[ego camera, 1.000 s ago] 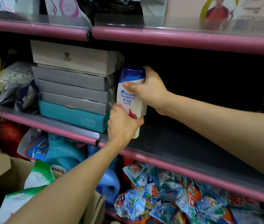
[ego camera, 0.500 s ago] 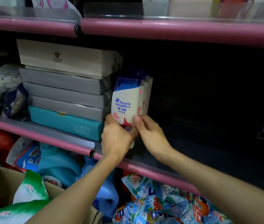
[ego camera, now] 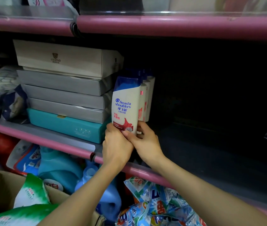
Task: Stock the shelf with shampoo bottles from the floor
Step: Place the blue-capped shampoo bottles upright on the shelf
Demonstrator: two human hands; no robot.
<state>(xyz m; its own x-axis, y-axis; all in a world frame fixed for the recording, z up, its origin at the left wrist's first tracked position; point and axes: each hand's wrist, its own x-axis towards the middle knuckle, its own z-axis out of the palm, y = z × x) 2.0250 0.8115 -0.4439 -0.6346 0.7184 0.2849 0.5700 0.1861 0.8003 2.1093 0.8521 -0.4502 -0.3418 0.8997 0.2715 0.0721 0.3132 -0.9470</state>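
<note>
Now, head view: both hands sit at centre frame, at the base of the front Head & Shoulders bottle (ego camera: 126, 103). Left hand (ego camera: 116, 149) wraps the lower left side, fingers curled on it; right hand (ego camera: 145, 142) pinches the lower right corner w/ thumb across the label. Bottle stands upright, long axis vertical, directly above both grips, on the middle shelf (ego camera: 61, 141). Behind it a row of like bottles (ego camera: 147, 98) runs back, touching. Stack of flat boxes (ego camera: 64, 95) just beside on the left, so no slack there. Dark open shelf room to the right. Pink shelf lip near the wrists; prob. final nudge then release.
</note>
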